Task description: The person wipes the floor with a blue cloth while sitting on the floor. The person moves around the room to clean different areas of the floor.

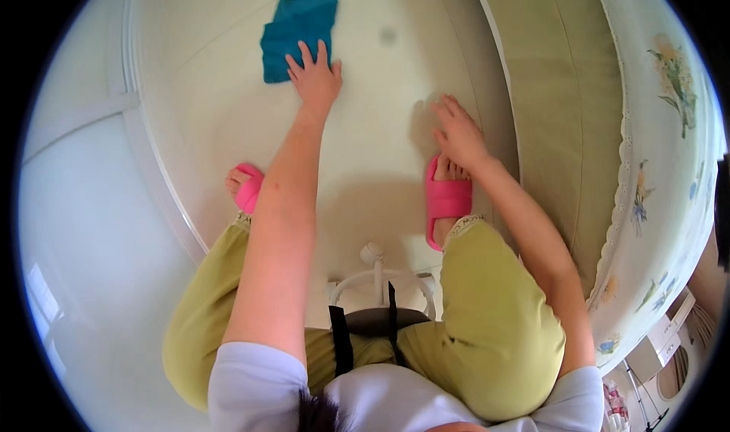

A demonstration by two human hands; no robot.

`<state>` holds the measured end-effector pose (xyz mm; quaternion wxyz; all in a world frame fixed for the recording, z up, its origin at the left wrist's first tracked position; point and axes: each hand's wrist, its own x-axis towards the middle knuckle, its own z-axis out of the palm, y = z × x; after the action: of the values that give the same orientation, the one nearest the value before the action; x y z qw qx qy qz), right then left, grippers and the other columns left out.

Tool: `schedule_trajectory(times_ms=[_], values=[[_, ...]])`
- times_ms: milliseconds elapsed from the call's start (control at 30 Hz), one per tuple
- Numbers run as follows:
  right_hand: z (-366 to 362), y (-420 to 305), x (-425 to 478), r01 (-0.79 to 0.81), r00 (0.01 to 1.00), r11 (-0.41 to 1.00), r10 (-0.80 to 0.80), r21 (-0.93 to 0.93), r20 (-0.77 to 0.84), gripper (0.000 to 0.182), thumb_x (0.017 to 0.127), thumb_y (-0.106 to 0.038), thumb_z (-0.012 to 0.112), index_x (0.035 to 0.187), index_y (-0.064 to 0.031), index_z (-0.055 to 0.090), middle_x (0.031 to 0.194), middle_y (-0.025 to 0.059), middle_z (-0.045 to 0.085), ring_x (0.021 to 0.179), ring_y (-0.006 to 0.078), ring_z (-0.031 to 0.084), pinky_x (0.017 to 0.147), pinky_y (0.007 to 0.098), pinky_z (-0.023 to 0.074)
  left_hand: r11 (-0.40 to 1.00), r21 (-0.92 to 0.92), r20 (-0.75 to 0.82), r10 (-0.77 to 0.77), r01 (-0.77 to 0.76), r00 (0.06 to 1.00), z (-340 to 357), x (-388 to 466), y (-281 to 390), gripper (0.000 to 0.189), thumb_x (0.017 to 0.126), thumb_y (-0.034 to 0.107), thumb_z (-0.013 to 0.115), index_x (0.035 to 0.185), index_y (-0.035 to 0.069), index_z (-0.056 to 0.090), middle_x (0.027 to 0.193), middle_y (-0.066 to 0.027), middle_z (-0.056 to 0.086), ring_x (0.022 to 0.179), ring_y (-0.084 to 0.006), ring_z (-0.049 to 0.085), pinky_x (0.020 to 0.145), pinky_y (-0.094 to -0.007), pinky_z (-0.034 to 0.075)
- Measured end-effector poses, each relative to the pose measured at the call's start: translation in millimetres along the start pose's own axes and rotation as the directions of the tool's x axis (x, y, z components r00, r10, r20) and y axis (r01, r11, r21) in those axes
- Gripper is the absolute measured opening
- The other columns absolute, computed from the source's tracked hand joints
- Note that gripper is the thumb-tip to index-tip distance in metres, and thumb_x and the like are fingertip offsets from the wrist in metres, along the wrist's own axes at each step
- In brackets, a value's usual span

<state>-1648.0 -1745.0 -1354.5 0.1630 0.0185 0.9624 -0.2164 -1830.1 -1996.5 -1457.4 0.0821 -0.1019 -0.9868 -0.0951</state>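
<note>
A teal cloth (299,24), unevenly folded, lies flat on the pale floor (376,129). My left hand (316,81) is palm down at the cloth's near edge, fingers spread over it and not wrapped around it. The thumb rests beyond the cloth's right side. My right hand (461,132) is held above the floor, just past the toes of my right foot, with its thumb apart from the fingers and nothing in it. Beneath that wrist is a pink slipper (449,198) on my foot. Another pink slipper (249,189) is partly hidden by my left arm.
I sit on a stool with a dark seat (385,319) and a white wheeled base (377,272). On the right runs a bed with a green side (564,90) and a flowered cover (661,164). White glossy panels (91,204) with a frame stand at the left.
</note>
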Motion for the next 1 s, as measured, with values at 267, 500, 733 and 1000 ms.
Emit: schedule_trajectory(times_ms=[267,500,733,1000], values=[[-23.1,39.7,45.1,-0.050,0.888,0.945,0.190,0.323,-0.418,0.049,0.090,-0.013,0.055,0.136,-0.0009,0.043,0.144,0.0218,0.038,0.135,0.0367,0.034,0.110,0.0418,0.0324,0.958,-0.083,0.045,0.279,-0.275,0.959,37.9,95.8,149.7,0.061,0.082,0.050,0.059,0.136,0.023,0.049,0.147,-0.0156,0.037,0.131,-0.0494,0.028,0.101,-0.0594,0.031],[-24.9,45.3,51.9,-0.023,0.836,0.835,0.318,0.549,-0.448,0.049,0.095,-0.017,0.049,0.140,0.0009,0.038,0.143,0.0248,0.039,0.134,0.0390,0.035,0.111,0.0421,0.0292,0.563,-0.498,-0.024,0.752,-0.660,0.659,39.6,-27.6,247.7,0.047,0.083,0.025,0.058,0.128,0.011,0.056,0.142,-0.0100,0.045,0.134,-0.0324,0.035,0.108,-0.0491,0.033],[20.4,61.3,43.8,-0.134,0.951,0.979,0.170,0.151,-0.260,0.047,0.094,-0.027,0.051,0.136,-0.0084,0.047,0.147,0.0228,0.035,0.136,0.0367,0.033,0.111,0.0474,0.0285,0.823,-0.270,0.068,0.535,-0.500,0.842,-25.6,-25.5,133.3,0.044,0.082,0.022,0.063,0.126,0.018,0.059,0.143,-0.0059,0.045,0.131,-0.0319,0.039,0.107,-0.0486,0.033],[26.5,37.6,44.2,-0.144,0.917,0.988,0.154,0.055,-0.369,0.040,0.091,-0.024,0.055,0.125,-0.0032,0.055,0.144,0.0200,0.040,0.134,0.0365,0.036,0.109,0.0493,0.0302,0.794,-0.395,0.322,0.591,-0.462,0.740,-59.2,-67.0,153.6,0.052,0.081,0.027,0.066,0.131,0.019,0.054,0.141,-0.0085,0.045,0.129,-0.0315,0.039,0.104,-0.0475,0.033]])
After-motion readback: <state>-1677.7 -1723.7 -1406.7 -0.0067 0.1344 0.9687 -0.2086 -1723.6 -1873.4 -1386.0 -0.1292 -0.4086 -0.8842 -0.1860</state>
